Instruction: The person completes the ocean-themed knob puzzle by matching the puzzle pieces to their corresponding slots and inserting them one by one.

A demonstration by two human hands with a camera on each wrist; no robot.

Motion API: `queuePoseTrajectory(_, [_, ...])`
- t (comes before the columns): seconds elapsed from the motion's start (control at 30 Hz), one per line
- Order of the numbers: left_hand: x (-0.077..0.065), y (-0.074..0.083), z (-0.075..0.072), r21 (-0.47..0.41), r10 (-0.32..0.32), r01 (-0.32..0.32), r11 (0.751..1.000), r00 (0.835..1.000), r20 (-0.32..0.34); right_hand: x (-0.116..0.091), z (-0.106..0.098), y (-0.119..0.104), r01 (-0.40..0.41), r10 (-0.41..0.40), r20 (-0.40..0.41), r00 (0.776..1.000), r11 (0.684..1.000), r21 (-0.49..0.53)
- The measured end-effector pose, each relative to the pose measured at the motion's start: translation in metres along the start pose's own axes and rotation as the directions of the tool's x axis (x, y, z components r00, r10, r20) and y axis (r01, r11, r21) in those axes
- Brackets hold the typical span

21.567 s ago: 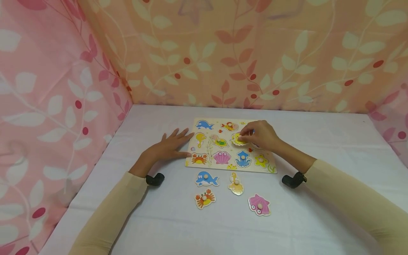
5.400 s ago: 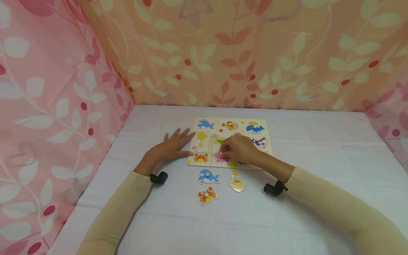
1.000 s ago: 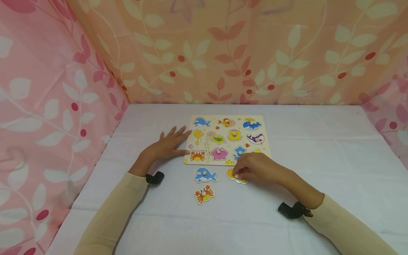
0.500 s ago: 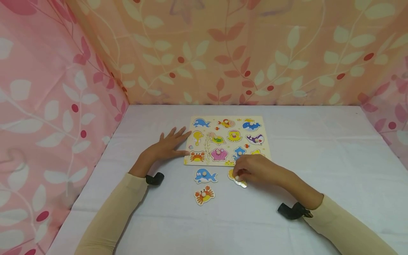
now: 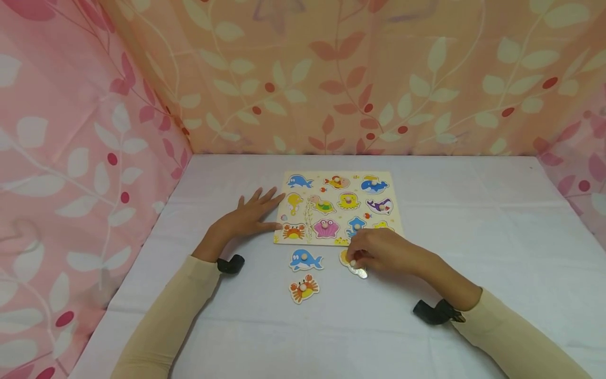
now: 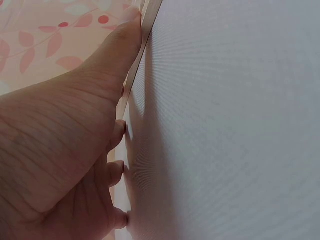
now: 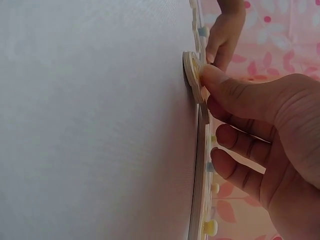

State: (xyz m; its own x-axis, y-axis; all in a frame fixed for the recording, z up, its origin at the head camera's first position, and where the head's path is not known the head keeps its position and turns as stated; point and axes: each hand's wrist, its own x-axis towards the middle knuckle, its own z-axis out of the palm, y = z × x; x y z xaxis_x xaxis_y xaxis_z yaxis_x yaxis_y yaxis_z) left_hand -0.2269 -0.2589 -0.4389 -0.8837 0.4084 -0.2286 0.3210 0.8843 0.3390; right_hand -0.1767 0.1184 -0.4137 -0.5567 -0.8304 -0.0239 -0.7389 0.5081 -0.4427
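Observation:
In the head view, my right hand (image 5: 385, 250) pinches the small knob of a yellow seahorse puzzle piece (image 5: 344, 258), just below the front edge of the wooden puzzle board (image 5: 316, 178). The fingers cover part of the piece. The right wrist view shows the seahorse piece (image 7: 192, 75) edge-on, tilted, under thumb and forefinger. My left hand (image 5: 246, 217) lies spread at the board's left edge, fingertips and thumb touching it. A blue dolphin piece (image 5: 307, 260) and an orange crab piece (image 5: 304, 289) lie in front of the board, knobs up.
Knobbed pieces sit in the board, among them a pink clam (image 5: 325, 228), a yellow octopus (image 5: 349, 200) and a turtle (image 5: 323, 204). Printed dolphin, seahorse and crab places without knobs run down its left side. A white cloth (image 5: 265, 337) covers the table; patterned curtains surround it.
Since the oldest frame, the octopus and pink clam pieces have gone into the board. My right hand has come to the seahorse piece, which has turned sideways. The left hand stays put.

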Motion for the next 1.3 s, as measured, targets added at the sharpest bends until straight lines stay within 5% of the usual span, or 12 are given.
queuePoseTrajectory(0.53, [0.004, -0.006, 0.004, -0.012, 0.0, 0.0, 1.0, 1.0, 0.01, -0.003, -0.005, -0.008, -0.018, 0.016, -0.021, 1.0, 0.998, -0.067])
queuePoseTrajectory(0.87, [0.003, -0.006, 0.003, -0.005, 0.0, 0.001, 1.0, 1.0, 0.006, -0.003, -0.009, -0.022, 0.039, -0.059, -0.115, 0.992, 0.985, -0.17])
queuePoseTrajectory(1.3, [0.002, -0.004, 0.001, -0.006, 0.001, -0.001, 1.0, 1.0, 0.01, 0.0, -0.012, -0.026, -0.025, 0.0, -0.254, 0.967, 0.995, -0.096])
